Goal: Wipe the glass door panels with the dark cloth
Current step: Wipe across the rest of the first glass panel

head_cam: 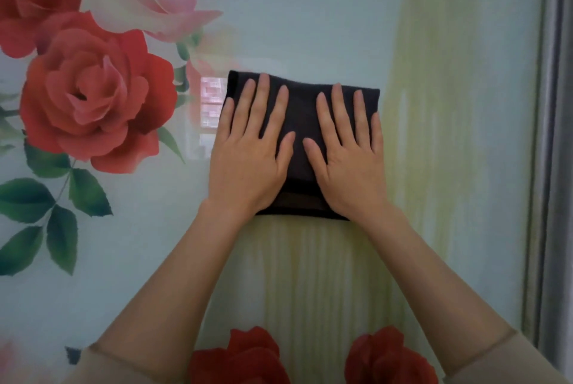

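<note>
A folded dark cloth [302,117] lies flat against the glass door panel [310,27], which is printed with red and pink roses on a pale green ground. My left hand [248,151] presses on the cloth's left half, fingers spread and pointing up. Beside it, my right hand [350,154] is flat on the right half, fingers likewise spread. The two thumbs almost meet at the cloth's middle. The lower corners of the cloth are hidden under my palms.
A grey metal frame [555,135] runs vertically along the panel's right edge. Large red roses [96,104] fill the left of the panel, and two more red roses [242,355] sit at the bottom. A window reflection [210,101] shows left of the cloth.
</note>
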